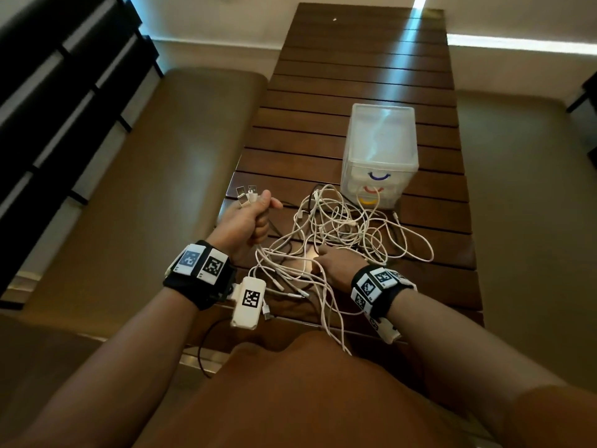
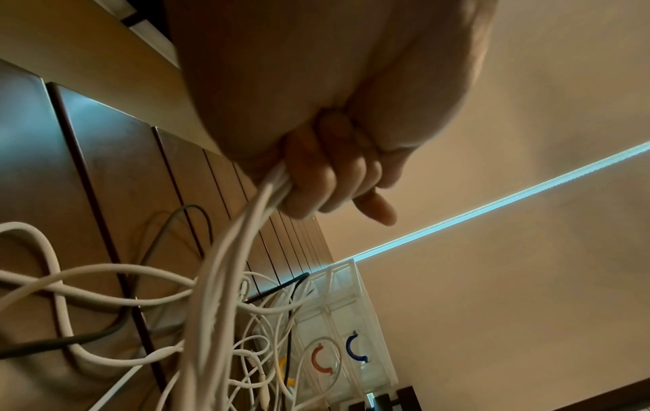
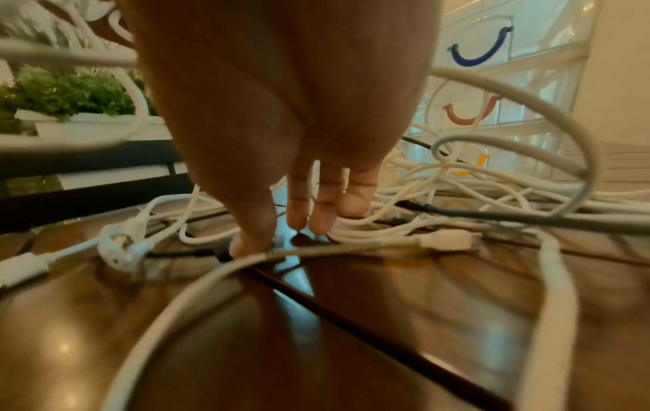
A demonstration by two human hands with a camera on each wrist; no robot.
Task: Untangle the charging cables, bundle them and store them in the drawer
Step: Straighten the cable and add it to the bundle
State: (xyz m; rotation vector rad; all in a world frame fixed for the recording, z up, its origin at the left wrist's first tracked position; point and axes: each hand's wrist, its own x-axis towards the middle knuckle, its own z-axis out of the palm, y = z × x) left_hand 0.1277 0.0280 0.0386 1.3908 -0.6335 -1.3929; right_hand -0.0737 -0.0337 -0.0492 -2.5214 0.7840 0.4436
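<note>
My left hand is raised over the table's left edge and grips a bunch of white charging cables just below their USB plugs. The gripped strands hang down from the curled fingers into the tangle of white cables lying on the wooden table. My right hand is down in the near part of that tangle, its straight fingertips touching the tabletop beside a braided white cable. A translucent drawer unit stands just behind the tangle, all drawers closed.
The drawers carry blue, red and yellow handles. A black cable runs through the white ones. A cushioned bench flanks the table's left side. A plant in a white planter stands beyond it.
</note>
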